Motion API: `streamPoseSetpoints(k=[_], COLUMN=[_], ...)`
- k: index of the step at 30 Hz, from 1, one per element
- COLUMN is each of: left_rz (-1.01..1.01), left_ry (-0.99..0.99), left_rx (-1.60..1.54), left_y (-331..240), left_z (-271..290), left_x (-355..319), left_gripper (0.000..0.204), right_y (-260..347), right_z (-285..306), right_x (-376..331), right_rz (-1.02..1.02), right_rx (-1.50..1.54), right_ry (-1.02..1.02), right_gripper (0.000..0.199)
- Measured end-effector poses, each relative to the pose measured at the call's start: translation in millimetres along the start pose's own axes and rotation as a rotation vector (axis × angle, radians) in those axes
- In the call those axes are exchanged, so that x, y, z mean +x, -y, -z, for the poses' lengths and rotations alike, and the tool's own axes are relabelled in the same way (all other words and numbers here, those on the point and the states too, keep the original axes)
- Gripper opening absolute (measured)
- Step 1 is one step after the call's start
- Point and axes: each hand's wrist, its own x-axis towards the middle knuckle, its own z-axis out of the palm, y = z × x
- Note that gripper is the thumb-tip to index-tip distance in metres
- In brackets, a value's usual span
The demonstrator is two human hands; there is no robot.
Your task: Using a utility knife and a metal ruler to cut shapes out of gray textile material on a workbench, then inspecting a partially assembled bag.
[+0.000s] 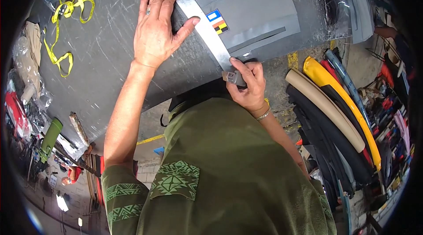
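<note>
Left hand spread flat, pinning metal straightedge on grey sheet on the worktop. Right hand closed round a small cutter at the ruler's near end. Looks mid-cut; next move needs steady ruler pressure, blade tight to the edge.

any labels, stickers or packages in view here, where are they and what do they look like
Sticker: on the metal ruler, just right of the left hand; small rectangle in blue, white, yellow, orange, red and black blocks.
Clear plastic bags: far left edge beside the table; crumpled, contents unclear.
No screens or signs visible.
</note>
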Motion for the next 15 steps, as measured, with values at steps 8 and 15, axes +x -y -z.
streamPoseSetpoints(k=[8,15], left_rz=[0.006,0.054], left_ry=[-0.004,0.024], left_rx=[-0.02,-0.04], left_y=[-2,-10], left_z=[3,13], left_x=[-1,3], left_gripper=[0.081,0.073], right_y=[2,3], right_z=[0,3], right_x=[-1,-2], right_rz=[0.006,-0.017], right_rx=[-0.01,-0.008], right_ry=[-0.003,0.02], right_gripper=[0.06,0.06])
